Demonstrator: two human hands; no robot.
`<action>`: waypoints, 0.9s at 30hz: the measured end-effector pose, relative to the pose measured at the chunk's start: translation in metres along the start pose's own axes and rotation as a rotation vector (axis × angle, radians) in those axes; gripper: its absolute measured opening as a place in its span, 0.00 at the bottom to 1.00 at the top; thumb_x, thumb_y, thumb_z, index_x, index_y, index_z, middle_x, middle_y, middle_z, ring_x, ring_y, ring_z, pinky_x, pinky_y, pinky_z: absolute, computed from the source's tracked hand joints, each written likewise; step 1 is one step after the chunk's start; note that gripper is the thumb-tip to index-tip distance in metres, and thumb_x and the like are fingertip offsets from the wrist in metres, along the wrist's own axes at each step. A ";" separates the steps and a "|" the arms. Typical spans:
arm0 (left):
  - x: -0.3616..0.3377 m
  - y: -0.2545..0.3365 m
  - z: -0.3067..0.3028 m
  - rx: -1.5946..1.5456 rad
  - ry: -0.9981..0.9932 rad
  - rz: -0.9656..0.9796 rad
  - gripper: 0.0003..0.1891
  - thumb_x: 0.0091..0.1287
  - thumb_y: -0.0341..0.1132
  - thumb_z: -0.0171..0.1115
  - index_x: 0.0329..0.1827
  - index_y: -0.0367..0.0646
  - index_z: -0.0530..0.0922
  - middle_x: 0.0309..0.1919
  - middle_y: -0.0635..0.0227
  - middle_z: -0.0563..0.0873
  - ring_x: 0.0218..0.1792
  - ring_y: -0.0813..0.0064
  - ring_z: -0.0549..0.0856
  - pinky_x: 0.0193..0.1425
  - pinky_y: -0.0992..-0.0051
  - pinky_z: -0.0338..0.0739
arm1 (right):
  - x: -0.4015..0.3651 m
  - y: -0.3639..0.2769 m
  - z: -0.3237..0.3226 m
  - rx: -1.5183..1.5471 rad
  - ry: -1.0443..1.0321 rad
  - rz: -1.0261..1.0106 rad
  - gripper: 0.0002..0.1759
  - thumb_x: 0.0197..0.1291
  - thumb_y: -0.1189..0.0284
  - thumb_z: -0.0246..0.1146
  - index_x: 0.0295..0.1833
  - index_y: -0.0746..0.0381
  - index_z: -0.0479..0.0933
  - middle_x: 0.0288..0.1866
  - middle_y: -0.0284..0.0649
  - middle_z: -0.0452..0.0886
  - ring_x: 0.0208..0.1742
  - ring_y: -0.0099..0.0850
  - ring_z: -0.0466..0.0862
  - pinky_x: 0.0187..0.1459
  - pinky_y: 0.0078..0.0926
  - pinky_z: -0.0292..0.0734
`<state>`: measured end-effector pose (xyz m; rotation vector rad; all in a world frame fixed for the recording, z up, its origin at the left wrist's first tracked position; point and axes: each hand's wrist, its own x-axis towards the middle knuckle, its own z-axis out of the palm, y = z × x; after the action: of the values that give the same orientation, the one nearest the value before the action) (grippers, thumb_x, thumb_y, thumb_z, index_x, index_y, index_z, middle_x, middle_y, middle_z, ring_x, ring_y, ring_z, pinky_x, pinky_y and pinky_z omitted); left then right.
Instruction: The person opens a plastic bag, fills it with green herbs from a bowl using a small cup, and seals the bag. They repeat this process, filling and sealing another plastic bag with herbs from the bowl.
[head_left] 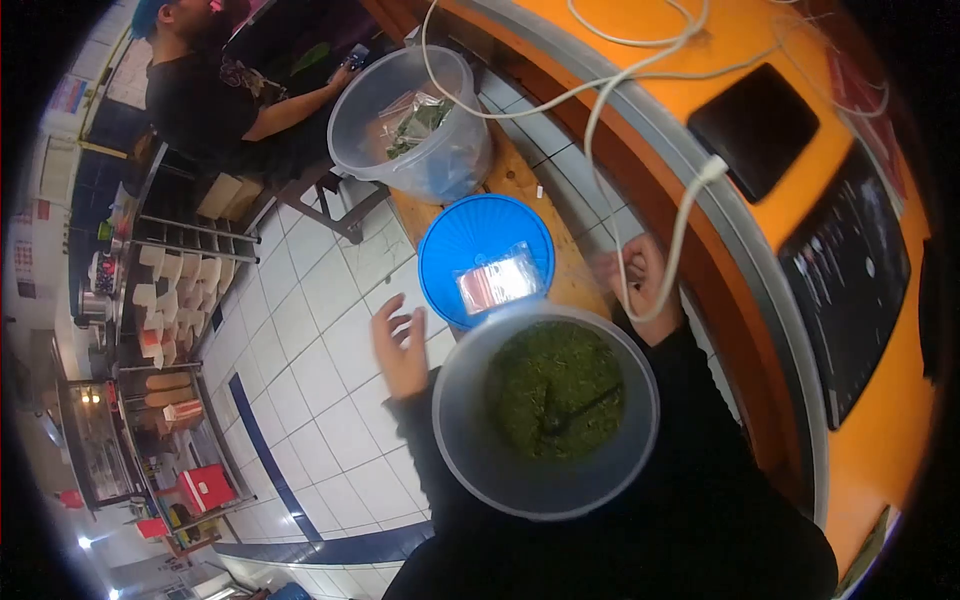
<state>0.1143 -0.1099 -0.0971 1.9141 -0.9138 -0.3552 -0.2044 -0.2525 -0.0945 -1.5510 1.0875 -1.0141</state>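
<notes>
My left hand (402,347) is raised beside the tub, its fingers apart and nothing in it. On the other side, my right hand (640,277) is near the bench edge, partly behind a white cable (592,140); its fingers are curled and blurred, and what they hold, if anything, I cannot make out. Between my arms stands a translucent tub (452,440) of green chopped leaves (530,370) with a dark spoon (590,405) in them. Just beyond it, a clear plastic packet (500,282) lies on a blue round lid (480,235).
A large clear bin (350,150) with plastic bags stands on a wooden bench (520,185). A person (205,100) holds a phone behind it. The orange counter (740,40) at right bears a black tablet (755,130) and a dark screen (850,280). Shelves (170,380) line the left.
</notes>
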 end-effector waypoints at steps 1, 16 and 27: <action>-0.016 0.014 -0.018 -0.043 0.032 0.020 0.20 0.76 0.35 0.71 0.67 0.39 0.81 0.60 0.64 0.86 0.53 0.73 0.85 0.54 0.71 0.82 | -0.016 -0.019 -0.015 -0.181 0.014 -0.024 0.07 0.74 0.78 0.66 0.50 0.62 0.73 0.50 0.48 0.91 0.55 0.41 0.94 0.52 0.36 0.88; -0.227 0.178 0.002 -0.793 -0.560 -0.325 0.16 0.84 0.33 0.60 0.66 0.30 0.81 0.54 0.53 0.90 0.50 0.67 0.91 0.56 0.67 0.88 | -0.179 -0.133 -0.069 0.493 0.033 0.164 0.13 0.81 0.74 0.61 0.65 0.67 0.74 0.56 0.52 0.89 0.45 0.33 0.92 0.46 0.29 0.90; -0.236 0.158 -0.015 -0.821 -0.508 -0.198 0.07 0.80 0.30 0.66 0.49 0.33 0.84 0.40 0.60 0.91 0.40 0.73 0.91 0.48 0.72 0.87 | -0.186 -0.138 -0.048 0.520 -0.057 0.300 0.19 0.76 0.74 0.67 0.68 0.65 0.73 0.57 0.49 0.88 0.47 0.36 0.91 0.49 0.31 0.89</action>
<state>-0.1073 0.0277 0.0152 1.1540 -0.7200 -1.1750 -0.2754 -0.0645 0.0302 -0.9615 0.8922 -0.9432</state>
